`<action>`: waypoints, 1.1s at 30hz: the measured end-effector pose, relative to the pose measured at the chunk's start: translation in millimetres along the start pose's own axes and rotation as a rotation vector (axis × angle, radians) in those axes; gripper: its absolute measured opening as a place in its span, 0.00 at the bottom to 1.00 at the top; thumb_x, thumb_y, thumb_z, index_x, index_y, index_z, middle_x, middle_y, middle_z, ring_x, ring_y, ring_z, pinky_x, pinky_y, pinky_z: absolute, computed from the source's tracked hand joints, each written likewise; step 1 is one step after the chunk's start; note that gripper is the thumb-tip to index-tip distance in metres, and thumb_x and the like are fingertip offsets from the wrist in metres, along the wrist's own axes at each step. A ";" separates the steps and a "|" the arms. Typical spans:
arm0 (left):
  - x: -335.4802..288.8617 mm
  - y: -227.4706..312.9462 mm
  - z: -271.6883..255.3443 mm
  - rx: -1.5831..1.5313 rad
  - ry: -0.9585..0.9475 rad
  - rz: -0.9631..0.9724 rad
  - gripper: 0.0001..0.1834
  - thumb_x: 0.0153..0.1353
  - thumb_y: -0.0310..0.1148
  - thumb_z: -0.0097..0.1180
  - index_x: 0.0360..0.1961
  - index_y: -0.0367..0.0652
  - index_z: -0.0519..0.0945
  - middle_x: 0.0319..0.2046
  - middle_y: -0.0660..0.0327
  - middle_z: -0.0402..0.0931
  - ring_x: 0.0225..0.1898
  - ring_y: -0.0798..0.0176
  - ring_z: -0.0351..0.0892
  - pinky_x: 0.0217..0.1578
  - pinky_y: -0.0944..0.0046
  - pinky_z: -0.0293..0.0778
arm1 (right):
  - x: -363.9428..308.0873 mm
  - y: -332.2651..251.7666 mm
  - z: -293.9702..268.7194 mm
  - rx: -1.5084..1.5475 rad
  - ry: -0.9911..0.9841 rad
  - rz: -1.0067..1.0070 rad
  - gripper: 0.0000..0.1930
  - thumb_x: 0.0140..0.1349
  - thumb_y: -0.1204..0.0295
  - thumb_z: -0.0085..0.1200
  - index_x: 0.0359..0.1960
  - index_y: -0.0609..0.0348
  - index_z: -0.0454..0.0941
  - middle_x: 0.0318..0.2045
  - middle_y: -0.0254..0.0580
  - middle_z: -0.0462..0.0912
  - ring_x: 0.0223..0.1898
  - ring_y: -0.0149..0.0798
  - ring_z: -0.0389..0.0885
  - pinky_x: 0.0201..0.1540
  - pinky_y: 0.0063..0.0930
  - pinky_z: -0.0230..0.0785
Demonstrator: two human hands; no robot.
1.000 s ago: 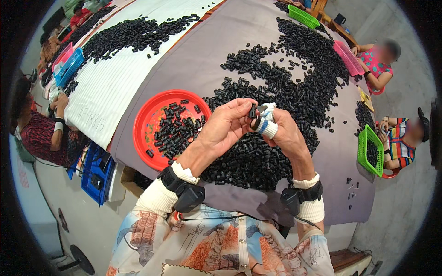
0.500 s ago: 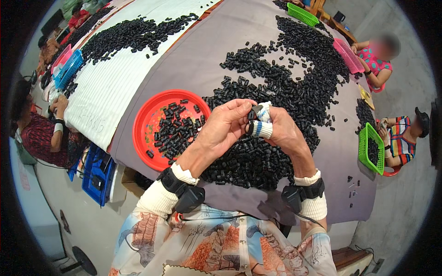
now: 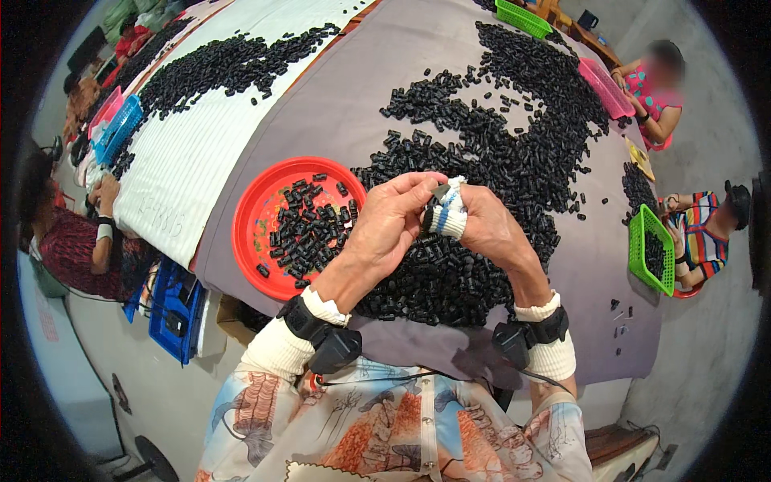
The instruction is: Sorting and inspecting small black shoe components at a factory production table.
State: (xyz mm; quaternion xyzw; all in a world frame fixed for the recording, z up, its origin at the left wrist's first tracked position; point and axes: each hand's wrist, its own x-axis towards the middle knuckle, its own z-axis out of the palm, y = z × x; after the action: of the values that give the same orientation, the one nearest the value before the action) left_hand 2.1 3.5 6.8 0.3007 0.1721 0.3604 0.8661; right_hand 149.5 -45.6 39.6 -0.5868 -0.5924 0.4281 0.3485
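In front of my chest, above the pile of small black cylindrical parts [image 3: 458, 281], both hands meet. My left hand [image 3: 385, 221] is closed in a pinch on a small black part [image 3: 426, 218], mostly hidden by the fingers. White cloth with blue stripes [image 3: 448, 213] wraps finger ends of my right hand [image 3: 494, 229], which is closed too. A small dark grey blade-like piece [image 3: 440, 192] sticks out between the right fingers, against the left fingertips. Left of my hands lies a red round tray [image 3: 250, 201] with many black parts in it.
A grey cloth-covered table [image 3: 289, 132] carries the parts. Beyond it at left, a white-covered table [image 3: 169, 181] holds another heap. A green basket [image 3: 634, 257] and a pink basket [image 3: 606, 88] stand along the right edge, beside seated co-workers. A blue bin [image 3: 170, 321] sits low at left.
My hands stay together at nearly the same place. The right fingers and striped cloth have shifted slightly left and turned; the black part shows less. The whole view has moved a little.
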 end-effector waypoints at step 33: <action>26.4 -6.5 4.0 0.145 0.142 0.063 0.09 0.60 0.27 0.50 0.39 0.35 0.75 0.32 0.64 0.74 0.32 0.74 0.72 0.36 0.74 0.71 | 19.2 28.2 -11.7 -0.033 0.065 -0.147 0.11 0.50 0.66 0.58 0.26 0.63 0.75 0.19 0.31 0.74 0.22 0.24 0.68 0.26 0.23 0.62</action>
State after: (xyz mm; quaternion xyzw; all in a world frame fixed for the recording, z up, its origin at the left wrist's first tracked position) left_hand 25.5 17.5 3.6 0.3415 0.2491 0.3946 0.8159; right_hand 170.1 -26.9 16.7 -0.5610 -0.6293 0.3723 0.3882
